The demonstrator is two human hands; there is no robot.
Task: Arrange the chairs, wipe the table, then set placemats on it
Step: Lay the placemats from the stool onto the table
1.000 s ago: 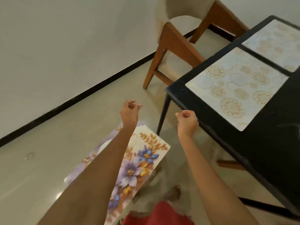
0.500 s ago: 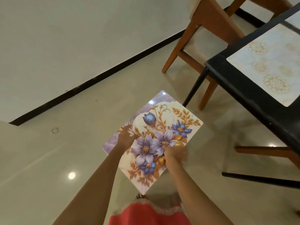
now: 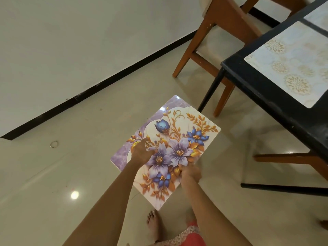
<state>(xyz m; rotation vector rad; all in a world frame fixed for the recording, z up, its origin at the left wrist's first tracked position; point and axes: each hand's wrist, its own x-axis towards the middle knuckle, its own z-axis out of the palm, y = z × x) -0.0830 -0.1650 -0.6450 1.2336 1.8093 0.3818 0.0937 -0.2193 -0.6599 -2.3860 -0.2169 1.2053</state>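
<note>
Placemats: one floral mat (image 3: 177, 139) held over the floor, two pale ones already on the table.

Purple and blue flowers with gold leaves cover the held mat, which sits near the centre of the view, above the tiled floor (image 3: 88, 166) and well apart from the black table (image 3: 276, 96) at 2 o'clock. The right hand (image 3: 190, 172) pinches the mat's edge at about 5 o'clock of it, fingers curled round it. The left hand (image 3: 142, 153) rests on its face at 9 o'clock with relaxed, spread fingers. A pale gold-patterned placemat (image 3: 291, 64) lies flat by the table's near corner, a second one (image 3: 319, 15) just beyond it. At 1 o'clock a wooden chair (image 3: 229, 23) stands beside the table. One bare foot (image 3: 153, 222) shows at 6 o'clock.
</note>
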